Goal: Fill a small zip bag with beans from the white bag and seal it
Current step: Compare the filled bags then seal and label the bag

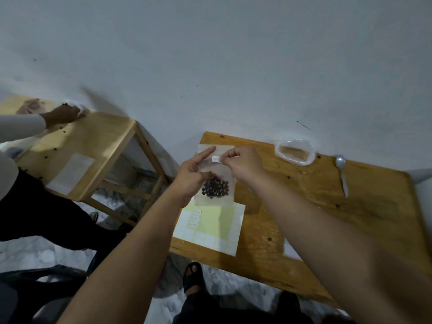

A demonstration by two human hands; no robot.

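We hold the small zip bag [216, 176] up over the wooden table [304, 206], dark beans [215, 188] already pooled inside, left hand [195, 176] pinching its side, right hand [243, 163] pressing on a white sticker [216, 158]; whether it's sealed we cannot tell.

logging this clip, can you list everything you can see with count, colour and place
small zip bag: one, clear, held up over the table's left end
beans: a dark cluster, low in the zip bag
label: one, white, pinched at the bag's face
sticker sheet: one, pale yellow, table's near left
white bag: one, open, far edge
spoon: one, white, right of that bag
table: one, wooden
second table: one, wooden, left, another person working there
left hand: holds the zip bag
right hand: pinches the label
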